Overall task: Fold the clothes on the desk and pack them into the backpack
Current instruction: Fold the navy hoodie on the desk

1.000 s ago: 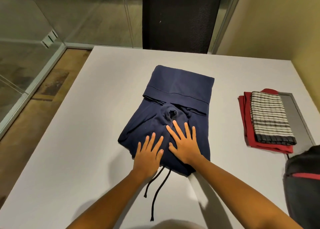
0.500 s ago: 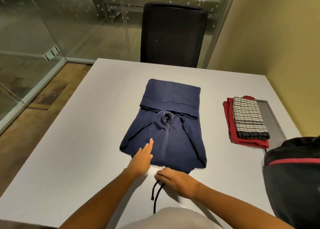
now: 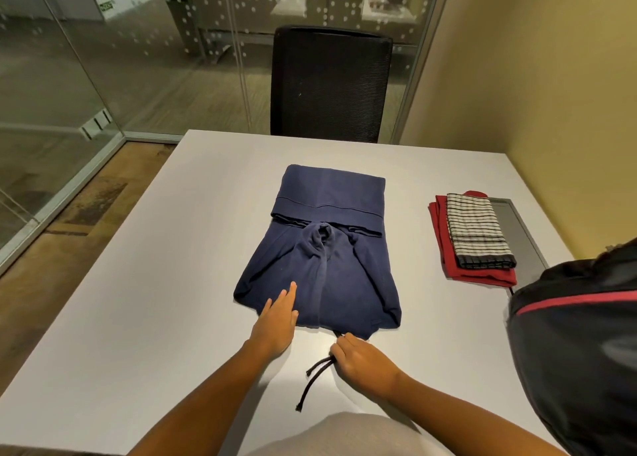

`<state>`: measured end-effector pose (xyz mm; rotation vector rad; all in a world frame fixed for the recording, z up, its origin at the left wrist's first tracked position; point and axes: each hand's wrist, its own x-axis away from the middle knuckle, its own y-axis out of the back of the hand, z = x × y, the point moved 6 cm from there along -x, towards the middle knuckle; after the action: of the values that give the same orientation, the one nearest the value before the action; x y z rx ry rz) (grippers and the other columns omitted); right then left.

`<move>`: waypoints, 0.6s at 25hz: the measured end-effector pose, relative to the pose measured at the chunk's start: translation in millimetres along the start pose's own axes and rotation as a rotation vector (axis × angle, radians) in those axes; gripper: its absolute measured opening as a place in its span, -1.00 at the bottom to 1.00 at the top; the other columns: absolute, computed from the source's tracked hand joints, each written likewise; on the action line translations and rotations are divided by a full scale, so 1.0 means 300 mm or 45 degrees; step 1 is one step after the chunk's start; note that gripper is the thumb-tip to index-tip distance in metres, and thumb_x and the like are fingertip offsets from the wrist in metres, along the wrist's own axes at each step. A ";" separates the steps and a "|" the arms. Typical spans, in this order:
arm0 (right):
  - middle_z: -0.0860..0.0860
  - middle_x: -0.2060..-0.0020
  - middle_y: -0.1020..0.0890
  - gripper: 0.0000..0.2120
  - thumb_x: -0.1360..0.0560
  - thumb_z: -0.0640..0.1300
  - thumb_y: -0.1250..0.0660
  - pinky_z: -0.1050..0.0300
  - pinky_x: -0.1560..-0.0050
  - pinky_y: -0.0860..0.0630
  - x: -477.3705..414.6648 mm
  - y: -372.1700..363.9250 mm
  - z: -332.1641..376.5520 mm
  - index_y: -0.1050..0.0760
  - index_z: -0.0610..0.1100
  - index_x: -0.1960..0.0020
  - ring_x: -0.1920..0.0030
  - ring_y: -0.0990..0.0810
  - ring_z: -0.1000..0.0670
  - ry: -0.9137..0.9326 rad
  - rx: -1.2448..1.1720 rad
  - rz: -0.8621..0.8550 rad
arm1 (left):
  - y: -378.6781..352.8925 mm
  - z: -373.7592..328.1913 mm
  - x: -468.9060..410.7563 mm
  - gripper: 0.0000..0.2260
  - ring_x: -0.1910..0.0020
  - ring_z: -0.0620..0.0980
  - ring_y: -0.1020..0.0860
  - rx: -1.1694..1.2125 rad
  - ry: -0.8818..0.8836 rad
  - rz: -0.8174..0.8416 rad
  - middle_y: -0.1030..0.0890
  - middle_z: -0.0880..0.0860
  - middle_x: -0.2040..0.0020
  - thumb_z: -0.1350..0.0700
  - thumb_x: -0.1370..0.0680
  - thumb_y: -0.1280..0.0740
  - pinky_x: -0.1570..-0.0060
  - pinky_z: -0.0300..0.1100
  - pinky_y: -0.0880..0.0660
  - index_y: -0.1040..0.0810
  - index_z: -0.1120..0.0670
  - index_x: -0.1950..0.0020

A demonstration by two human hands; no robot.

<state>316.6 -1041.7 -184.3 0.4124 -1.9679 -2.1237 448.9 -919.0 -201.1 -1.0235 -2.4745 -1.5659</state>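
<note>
A folded navy hoodie (image 3: 331,249) lies in the middle of the white desk (image 3: 138,317). My left hand (image 3: 277,321) rests flat on its near left corner, fingers straight. Just below the hoodie's near edge, my right hand (image 3: 362,361) has its fingers curled round the black drawstrings (image 3: 310,381), whose loose ends trail toward me on the desk. To the right lies a folded red garment (image 3: 441,235) with a folded black-and-white checked cloth (image 3: 477,231) on top. A black backpack (image 3: 579,352) with a red stripe stands at the desk's right near edge.
A black mesh office chair (image 3: 331,83) stands at the desk's far side. Glass walls run along the left and back, a yellow wall on the right. A grey cable hatch (image 3: 517,228) is set in the desk beside the red garment.
Both hands pressed flat on the hoodie a second ago. My right hand has since slid off the near edge onto the drawstrings and curled round them; the left shifted to the near left corner.
</note>
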 end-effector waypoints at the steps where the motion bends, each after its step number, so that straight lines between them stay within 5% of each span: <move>1: -0.02 0.31 -0.50 -0.87 -0.39 -0.27 -0.45 0.15 0.42 -0.40 0.017 -0.001 -0.012 -0.51 -0.12 0.19 0.35 -0.44 0.00 -0.014 -0.044 0.005 | -0.002 0.004 -0.002 -0.46 -0.55 0.17 -0.04 0.002 0.014 0.003 -0.08 0.10 -0.57 0.06 -0.68 -0.03 -0.50 0.07 -0.06 0.19 -0.02 -0.57; 4: -0.02 0.24 -0.50 -0.95 -0.46 -0.24 -0.29 0.13 0.42 -0.44 0.095 -0.001 -0.087 -0.49 -0.12 0.12 0.32 -0.47 -0.01 -0.138 -0.129 0.016 | -0.004 0.003 -0.006 -0.46 -0.54 0.19 -0.05 -0.018 0.044 0.002 -0.08 0.09 -0.58 0.05 -0.68 -0.03 -0.49 0.10 -0.10 0.18 -0.03 -0.58; 7: 0.05 0.11 -0.51 -0.85 -0.60 -0.19 -0.10 0.19 0.15 -0.49 0.182 0.047 -0.183 -0.43 -0.05 0.02 0.16 -0.48 0.08 -0.416 -0.311 -0.027 | 0.028 -0.040 -0.001 -0.45 -0.46 0.21 -0.27 -0.034 0.079 -0.027 -0.26 0.11 -0.51 0.04 -0.67 -0.07 -0.39 0.06 -0.29 0.14 0.01 -0.58; 9: 0.10 0.12 -0.53 -0.84 -0.63 -0.21 -0.13 0.30 0.07 -0.42 0.212 0.089 -0.216 -0.44 -0.04 0.04 0.12 -0.48 0.13 -0.625 -0.516 -0.108 | 0.089 -0.096 -0.003 -0.44 -0.11 0.14 -0.54 -0.124 0.122 -0.152 -0.55 0.14 -0.22 0.02 -0.66 -0.10 -0.06 -0.02 -0.49 0.08 0.06 -0.58; 11: 0.01 0.21 -0.57 -0.89 -0.58 -0.28 -0.25 0.35 0.16 -0.43 0.224 0.106 -0.240 -0.48 -0.13 0.09 0.22 -0.49 0.09 -0.992 -0.810 -0.305 | 0.168 -0.170 -0.020 -0.44 0.08 0.09 -0.55 -0.172 0.158 -0.352 -0.61 0.11 -0.02 0.05 -0.63 -0.15 0.11 -0.07 -0.48 -0.02 0.09 -0.58; 15: -0.10 0.32 -0.56 -0.92 -0.48 -0.39 -0.35 0.46 0.34 -0.46 0.218 0.118 -0.269 -0.49 -0.26 0.15 0.33 -0.50 0.00 -1.577 -1.232 -0.585 | 0.234 -0.368 -0.106 -0.62 -0.18 0.09 -0.51 -0.122 -0.228 -0.520 -0.54 0.06 -0.27 0.19 -0.59 -0.23 -0.11 -0.05 -0.47 -0.36 0.03 -0.41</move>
<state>282.4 -1142.7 -158.2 -0.9040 -0.7514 -3.7472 478.7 -1006.3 -103.0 -0.7262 -2.9021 -1.7820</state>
